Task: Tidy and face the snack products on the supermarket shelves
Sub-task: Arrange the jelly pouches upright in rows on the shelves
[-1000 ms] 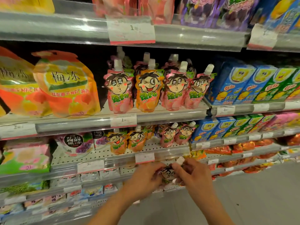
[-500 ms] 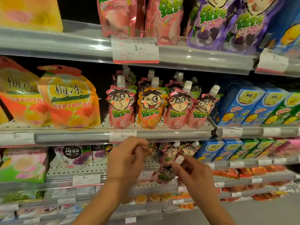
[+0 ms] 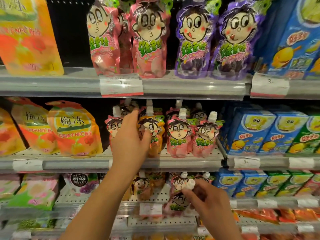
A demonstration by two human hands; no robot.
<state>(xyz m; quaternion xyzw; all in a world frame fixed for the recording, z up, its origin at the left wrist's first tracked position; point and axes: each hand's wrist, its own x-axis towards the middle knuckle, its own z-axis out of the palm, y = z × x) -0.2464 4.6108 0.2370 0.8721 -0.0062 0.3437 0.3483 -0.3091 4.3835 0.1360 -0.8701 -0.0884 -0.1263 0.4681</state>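
Dark gap [image 3: 102, 125] between plum-jelly bags [image 3: 74, 129] and crowded spouted pouches [image 3: 178, 134]

I read "梅冻" and "NFC" on the orange pouch [image 3: 74, 129]; "3" on the price tag [image 3: 246, 162].
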